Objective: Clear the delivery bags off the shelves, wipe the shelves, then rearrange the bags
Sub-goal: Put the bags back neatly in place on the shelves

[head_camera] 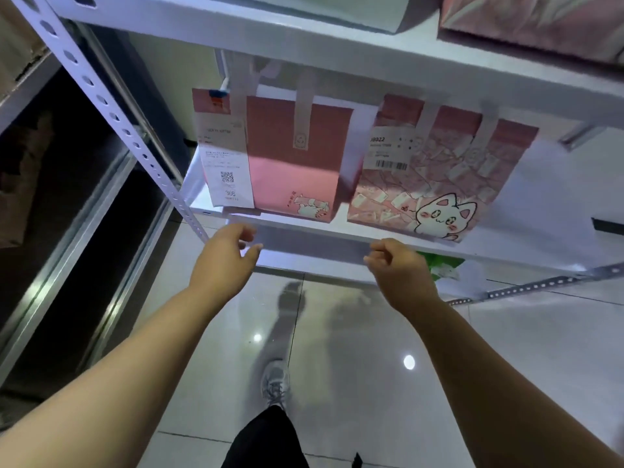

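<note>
Two pink bags stand side by side on a white shelf. The plain pink bag has pale handles, a small cat drawing at the bottom, and a long white slip with a square code on its left side. The cat bag is covered in little white envelope pictures. It has a big white cat face low down and a sticker with black bars near the top.

Both hands are in front of the shelf's edge, just below the bags, and touch nothing. The left hand is loose, with the thumb and fingers a little apart, and holds nothing. The plain pink bag is at about 1 o'clock from it. The right hand has its fingers loosely curled and is empty too. The cat bag is at about 1 o'clock from it.

Another pink bag sits on the shelf above, at 2 o'clock in the view.
</note>
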`<state>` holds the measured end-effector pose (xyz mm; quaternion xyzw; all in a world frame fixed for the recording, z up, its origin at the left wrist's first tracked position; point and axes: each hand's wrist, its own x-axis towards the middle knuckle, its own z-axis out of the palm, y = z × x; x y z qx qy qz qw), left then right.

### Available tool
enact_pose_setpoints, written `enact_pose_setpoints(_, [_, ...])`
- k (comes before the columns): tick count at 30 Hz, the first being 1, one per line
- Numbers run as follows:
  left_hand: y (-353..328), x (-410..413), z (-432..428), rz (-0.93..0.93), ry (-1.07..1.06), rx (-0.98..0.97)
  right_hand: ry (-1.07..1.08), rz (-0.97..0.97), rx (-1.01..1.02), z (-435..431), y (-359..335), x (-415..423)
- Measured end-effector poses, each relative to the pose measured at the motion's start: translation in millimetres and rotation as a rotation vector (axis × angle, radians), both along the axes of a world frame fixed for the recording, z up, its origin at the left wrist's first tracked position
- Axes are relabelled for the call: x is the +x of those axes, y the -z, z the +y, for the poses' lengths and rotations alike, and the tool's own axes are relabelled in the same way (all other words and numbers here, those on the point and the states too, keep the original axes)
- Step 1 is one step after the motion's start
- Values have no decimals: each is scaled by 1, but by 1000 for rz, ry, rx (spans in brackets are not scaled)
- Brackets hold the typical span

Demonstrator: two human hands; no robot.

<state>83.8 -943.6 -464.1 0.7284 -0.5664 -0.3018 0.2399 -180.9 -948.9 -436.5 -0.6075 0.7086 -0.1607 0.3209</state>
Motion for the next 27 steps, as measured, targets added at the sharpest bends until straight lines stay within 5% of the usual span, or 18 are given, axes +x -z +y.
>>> enact_pose_setpoints(10, [25,-128,92,-182,165,91,-65,192,79,89,27,-147])
enact_pose_setpoints(16, [55,-204,137,-113,181,128,-36,236,90,134,53,-230])
enact_pose_setpoints(27, [154,-265,104,-91,214,166,162,207,101,127,165,-307])
